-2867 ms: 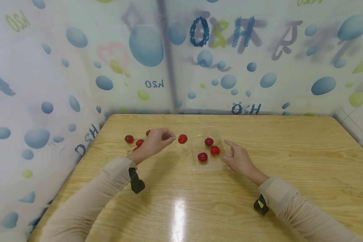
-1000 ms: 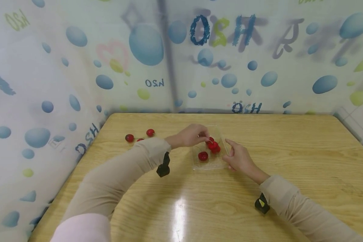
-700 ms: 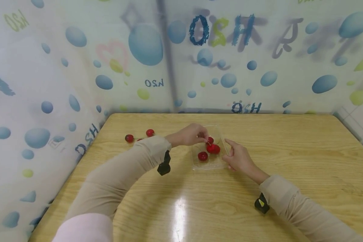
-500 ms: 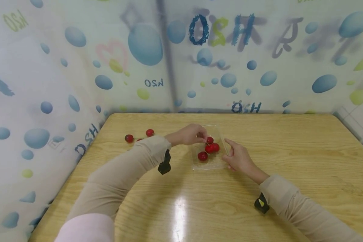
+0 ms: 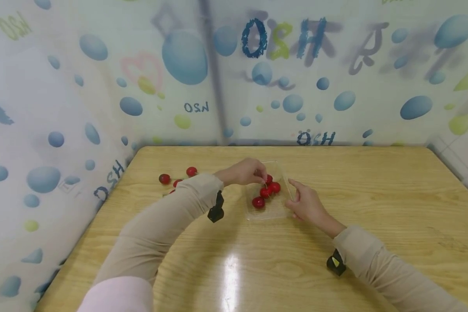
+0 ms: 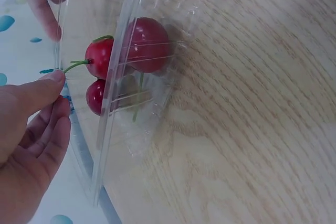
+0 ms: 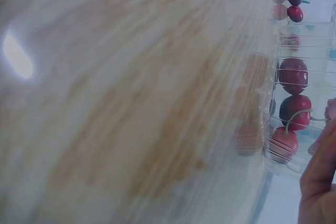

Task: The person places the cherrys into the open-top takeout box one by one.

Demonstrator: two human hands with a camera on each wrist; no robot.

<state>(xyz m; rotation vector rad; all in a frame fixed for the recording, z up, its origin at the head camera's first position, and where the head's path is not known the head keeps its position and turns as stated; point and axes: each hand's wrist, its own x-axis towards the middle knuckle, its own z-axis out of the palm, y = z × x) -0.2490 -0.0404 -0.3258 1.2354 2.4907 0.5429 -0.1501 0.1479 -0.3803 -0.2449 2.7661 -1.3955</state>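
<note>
My left hand reaches over a clear plastic box and pinches the green stem of a red cherry between thumb and index finger. That cherry hangs low inside the box, close against the others. Three more cherries lie in there: one nearest me, one to the right and one farther back, partly behind the left fingertips. My right hand holds the box at its right side, index finger stretched along the rim and thumb near the front corner.
Several loose cherries with stems lie on the wooden table left of the box, some partly hidden by the left sleeve. Behind the table's back edge stands a patterned curtain.
My left hand has carried the cherry rightward from beside the box into it and lowered it. Lately the cherry has shifted slightly left among the others. The right hand stays at the box.
</note>
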